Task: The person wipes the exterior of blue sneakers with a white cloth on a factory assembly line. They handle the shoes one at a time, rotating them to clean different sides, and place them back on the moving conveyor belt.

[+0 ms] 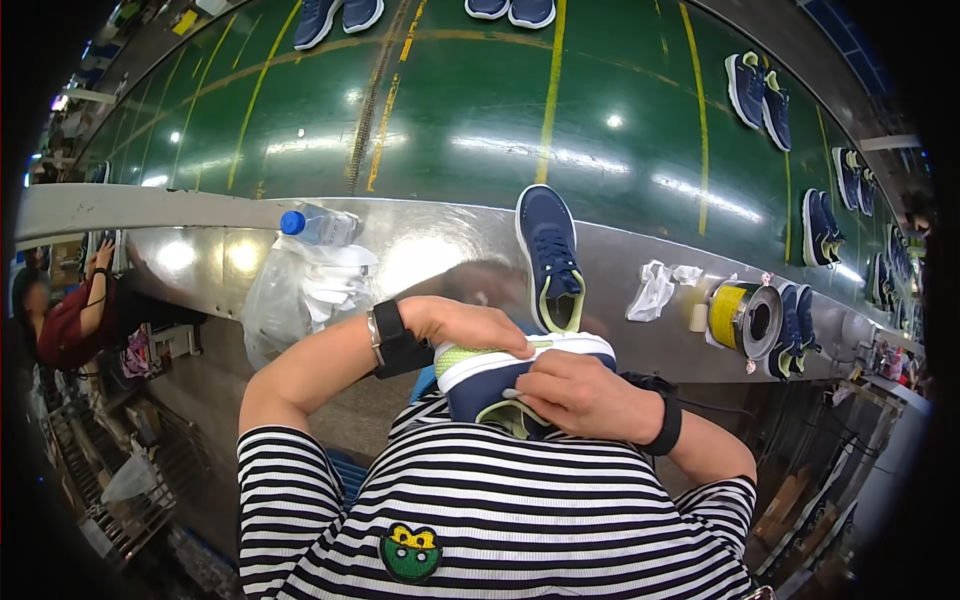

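Close in front of my body a navy sneaker (484, 398) is tilted on its side, its white midsole and lime-green outsole facing away from me. My left hand (470, 325) grips it along the sole, fingers closed over the edge. The bunched fingers of my right hand (580, 392) press on the navy upper beside the shoe's opening. A small pale bit shows at those fingertips, too little to name. Just beyond, a second navy sneaker (549, 245) stands upright on the metal ledge, toe pointing away, its heel close behind the held one.
A bottle with a blue cap (325, 226) and a white plastic bag (290, 300) lie left on the metal ledge (430, 235). Crumpled white paper (654, 290) and a yellow-labelled tin (742, 318) sit right. Sneaker pairs rest on the green belt (470, 120). Another person (85, 305) works far left.
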The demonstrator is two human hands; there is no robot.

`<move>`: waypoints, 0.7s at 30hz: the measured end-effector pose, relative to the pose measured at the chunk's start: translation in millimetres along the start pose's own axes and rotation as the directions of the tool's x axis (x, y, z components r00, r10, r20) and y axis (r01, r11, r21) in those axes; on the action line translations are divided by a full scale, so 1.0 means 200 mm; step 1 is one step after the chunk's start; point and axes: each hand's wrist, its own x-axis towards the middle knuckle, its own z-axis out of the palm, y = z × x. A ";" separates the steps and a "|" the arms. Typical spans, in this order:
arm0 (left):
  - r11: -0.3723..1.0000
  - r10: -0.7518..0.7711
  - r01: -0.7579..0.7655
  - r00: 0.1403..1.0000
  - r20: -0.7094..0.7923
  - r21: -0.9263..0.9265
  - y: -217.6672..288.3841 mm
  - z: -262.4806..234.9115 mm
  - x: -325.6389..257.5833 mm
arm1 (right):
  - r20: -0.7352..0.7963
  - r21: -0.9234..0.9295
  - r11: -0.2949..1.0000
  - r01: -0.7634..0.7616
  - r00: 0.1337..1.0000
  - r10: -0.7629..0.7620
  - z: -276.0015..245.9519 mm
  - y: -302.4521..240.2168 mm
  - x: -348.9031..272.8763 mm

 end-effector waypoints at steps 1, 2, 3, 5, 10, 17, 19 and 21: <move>1.000 -0.016 0.016 1.000 -0.019 -0.011 0.00 0.00 0.00 | 0.015 -0.018 1.000 -0.022 1.000 0.022 -0.01 0.00 -0.01; 1.000 0.003 -0.003 1.000 -0.002 0.019 0.01 0.00 0.00 | 0.022 -0.027 0.999 -0.024 0.999 0.025 -0.01 0.00 -0.02; 0.999 0.022 -0.023 1.000 0.016 0.049 0.03 -0.01 0.00 | -0.008 -0.014 1.000 0.015 1.000 -0.015 0.01 0.01 -0.01; 0.996 0.037 -0.041 0.998 0.048 0.076 0.04 -0.01 0.01 | -0.071 0.009 0.996 0.084 0.994 -0.083 0.08 0.01 0.04; 0.997 0.051 -0.052 0.998 0.022 0.050 0.02 -0.01 -0.01 | 0.008 0.017 0.997 0.076 0.997 -0.077 0.03 0.00 0.06; 0.998 0.049 -0.050 0.997 0.064 0.024 -0.02 -0.02 0.02 | 0.007 -0.001 0.995 0.101 0.995 -0.101 0.07 0.01 0.08; 1.000 0.024 -0.023 0.998 0.058 -0.002 0.00 -0.01 0.01 | 0.027 0.028 0.993 0.118 0.993 -0.119 0.08 0.00 0.10; 1.000 0.010 -0.010 1.000 0.015 -0.027 -0.01 0.00 -0.01 | 0.018 0.051 0.994 0.099 0.995 -0.100 0.05 0.00 0.08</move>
